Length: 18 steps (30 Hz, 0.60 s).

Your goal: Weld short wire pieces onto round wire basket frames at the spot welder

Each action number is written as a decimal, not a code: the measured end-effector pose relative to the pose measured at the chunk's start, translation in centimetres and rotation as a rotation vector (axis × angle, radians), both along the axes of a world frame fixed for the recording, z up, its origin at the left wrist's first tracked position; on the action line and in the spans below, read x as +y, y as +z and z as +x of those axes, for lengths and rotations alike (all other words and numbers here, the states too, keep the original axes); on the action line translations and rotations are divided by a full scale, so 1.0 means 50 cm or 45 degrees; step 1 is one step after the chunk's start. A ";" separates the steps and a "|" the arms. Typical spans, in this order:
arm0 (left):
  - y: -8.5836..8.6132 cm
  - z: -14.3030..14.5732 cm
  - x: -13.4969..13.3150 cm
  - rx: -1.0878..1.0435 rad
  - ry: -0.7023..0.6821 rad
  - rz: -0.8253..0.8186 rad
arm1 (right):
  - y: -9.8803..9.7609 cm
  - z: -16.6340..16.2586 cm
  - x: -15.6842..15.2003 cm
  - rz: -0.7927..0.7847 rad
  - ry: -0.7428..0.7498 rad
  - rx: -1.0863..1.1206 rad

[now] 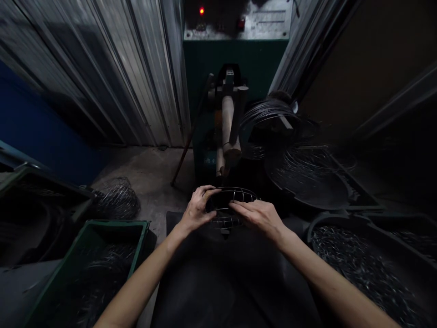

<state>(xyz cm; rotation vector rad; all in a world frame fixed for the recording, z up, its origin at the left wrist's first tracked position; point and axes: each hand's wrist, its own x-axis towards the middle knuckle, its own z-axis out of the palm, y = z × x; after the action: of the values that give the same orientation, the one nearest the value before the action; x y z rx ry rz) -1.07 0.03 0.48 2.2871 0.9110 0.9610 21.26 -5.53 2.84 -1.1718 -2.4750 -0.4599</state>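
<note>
A round wire cage, like a small basket of thin metal rings and ribs, sits in front of me at the middle of the view. My left hand grips its left rim with curled fingers. My right hand rests on its right side, fingers stretched over the wires and pressing on them. Just beyond the cage stands a green machine with a tan arm pointing down toward it.
A green crate with wire pieces stands at lower left, and a finished wire cage lies on the floor behind it. Dark trays of wire parts fill the right. Stacked wire rings sit right of the machine. Corrugated metal wall behind.
</note>
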 end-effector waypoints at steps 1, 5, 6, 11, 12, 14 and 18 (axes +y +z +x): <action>-0.001 -0.001 0.001 -0.006 -0.002 0.005 | 0.000 0.002 0.003 -0.006 0.011 0.000; -0.006 -0.005 0.008 -0.032 -0.027 0.022 | -0.002 0.008 0.015 0.001 0.086 0.001; -0.007 -0.006 0.010 -0.038 -0.028 0.026 | -0.003 0.009 0.017 0.005 0.105 -0.001; -0.012 -0.008 0.018 -0.066 -0.022 0.027 | -0.005 0.013 0.027 0.032 0.160 0.005; -0.013 -0.008 0.020 -0.073 -0.019 0.028 | -0.004 0.013 0.029 0.043 0.167 0.003; -0.018 -0.006 0.025 -0.084 -0.007 0.036 | -0.003 0.013 0.033 0.047 0.173 -0.009; -0.032 -0.003 0.040 -0.098 0.021 0.066 | -0.002 0.014 0.049 0.005 0.153 -0.027</action>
<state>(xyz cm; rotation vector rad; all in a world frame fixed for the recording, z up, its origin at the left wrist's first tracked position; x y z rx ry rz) -1.21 2.03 -1.10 2.2721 0.8833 1.0838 21.94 -3.08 2.76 -1.0151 -2.5439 -0.4452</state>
